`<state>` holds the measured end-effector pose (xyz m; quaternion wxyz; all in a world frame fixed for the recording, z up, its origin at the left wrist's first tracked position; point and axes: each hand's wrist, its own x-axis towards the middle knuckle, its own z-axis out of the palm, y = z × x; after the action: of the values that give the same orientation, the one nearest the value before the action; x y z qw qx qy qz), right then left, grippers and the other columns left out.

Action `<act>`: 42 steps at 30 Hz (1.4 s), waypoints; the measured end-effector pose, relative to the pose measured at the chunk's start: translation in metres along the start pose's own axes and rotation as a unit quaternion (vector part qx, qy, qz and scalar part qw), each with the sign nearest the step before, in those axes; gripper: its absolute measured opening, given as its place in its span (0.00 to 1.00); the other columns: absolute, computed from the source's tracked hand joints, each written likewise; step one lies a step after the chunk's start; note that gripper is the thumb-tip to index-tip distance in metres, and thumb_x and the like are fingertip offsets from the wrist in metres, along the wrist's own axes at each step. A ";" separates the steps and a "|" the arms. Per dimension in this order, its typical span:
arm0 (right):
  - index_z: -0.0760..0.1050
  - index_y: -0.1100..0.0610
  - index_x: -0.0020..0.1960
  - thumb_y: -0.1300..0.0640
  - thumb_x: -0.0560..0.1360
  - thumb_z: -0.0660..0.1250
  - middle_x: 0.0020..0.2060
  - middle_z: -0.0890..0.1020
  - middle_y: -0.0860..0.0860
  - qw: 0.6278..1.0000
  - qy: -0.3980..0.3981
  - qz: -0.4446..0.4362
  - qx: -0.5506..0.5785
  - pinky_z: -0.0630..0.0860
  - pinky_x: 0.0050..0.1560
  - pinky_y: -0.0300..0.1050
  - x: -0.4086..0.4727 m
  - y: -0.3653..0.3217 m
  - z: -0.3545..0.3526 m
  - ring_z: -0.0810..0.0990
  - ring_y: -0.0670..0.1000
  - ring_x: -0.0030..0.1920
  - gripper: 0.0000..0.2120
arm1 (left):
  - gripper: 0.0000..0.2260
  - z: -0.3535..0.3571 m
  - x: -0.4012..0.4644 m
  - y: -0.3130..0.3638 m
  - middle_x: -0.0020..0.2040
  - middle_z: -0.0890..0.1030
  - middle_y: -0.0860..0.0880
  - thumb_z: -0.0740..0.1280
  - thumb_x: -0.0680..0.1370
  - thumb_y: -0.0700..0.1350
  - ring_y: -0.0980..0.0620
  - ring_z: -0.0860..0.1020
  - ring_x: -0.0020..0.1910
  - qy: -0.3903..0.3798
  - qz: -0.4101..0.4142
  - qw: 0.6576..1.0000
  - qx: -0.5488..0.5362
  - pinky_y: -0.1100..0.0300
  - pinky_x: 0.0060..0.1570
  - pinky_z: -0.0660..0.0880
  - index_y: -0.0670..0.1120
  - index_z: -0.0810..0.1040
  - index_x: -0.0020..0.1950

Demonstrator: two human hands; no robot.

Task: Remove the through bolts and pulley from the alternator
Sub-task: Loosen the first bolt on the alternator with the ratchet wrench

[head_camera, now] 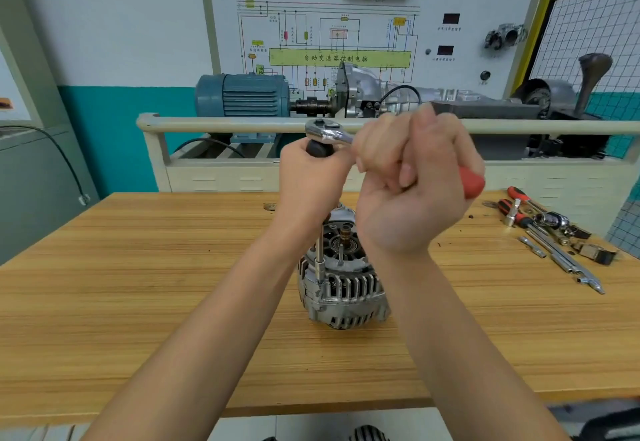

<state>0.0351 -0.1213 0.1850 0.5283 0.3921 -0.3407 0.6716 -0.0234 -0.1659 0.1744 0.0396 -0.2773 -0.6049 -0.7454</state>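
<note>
Early stage — socket extension [320, 250] seated on one through bolt of alternator [341, 281]. Left hand [308, 177] gripping black knob under ratchet [327, 132], right hand [415, 181] wrapped around its red handle. Pulley not visible — cannot tell.

Two hands are showing: left hand [311, 177] and right hand [415, 181]. One alternator [343, 284] is standing on one wooden workbench [138, 284]. One ratchet wrench [327, 134] is being worked. Two red-handled screwdrivers [519, 215] are lying among the loose tools, whose remaining count is not determinable. One blue electric motor [242, 96] is sitting behind.
</note>
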 end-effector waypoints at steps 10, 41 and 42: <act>0.59 0.56 0.19 0.60 0.73 0.57 0.14 0.59 0.48 0.852 0.212 0.322 0.353 0.56 0.22 0.36 0.048 0.022 -0.048 0.54 0.47 0.16 0.23 | 0.15 -0.022 0.015 0.003 0.21 0.65 0.49 0.66 0.73 0.41 0.52 0.61 0.18 -0.264 -0.048 0.960 -0.086 0.65 0.22 0.61 0.46 0.66 0.27; 0.60 0.54 0.19 0.61 0.78 0.53 0.16 0.59 0.47 0.934 0.164 0.243 0.204 0.57 0.23 0.38 0.038 0.008 -0.030 0.56 0.46 0.18 0.27 | 0.21 -0.009 0.014 0.001 0.19 0.59 0.53 0.61 0.78 0.37 0.56 0.54 0.17 -0.124 -0.110 0.982 -0.087 0.69 0.20 0.52 0.47 0.62 0.26; 0.60 0.54 0.20 0.62 0.78 0.53 0.16 0.59 0.47 0.958 0.127 0.200 0.165 0.57 0.23 0.38 0.032 0.006 -0.024 0.56 0.45 0.18 0.27 | 0.20 -0.006 0.012 0.001 0.19 0.59 0.52 0.61 0.77 0.36 0.55 0.54 0.17 -0.088 -0.099 0.988 -0.077 0.68 0.20 0.52 0.47 0.61 0.26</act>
<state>0.0205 -0.0876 0.2018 0.3504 0.3093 -0.2271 0.8544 -0.0356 -0.1685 0.1806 -0.1092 -0.2828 -0.5715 -0.7626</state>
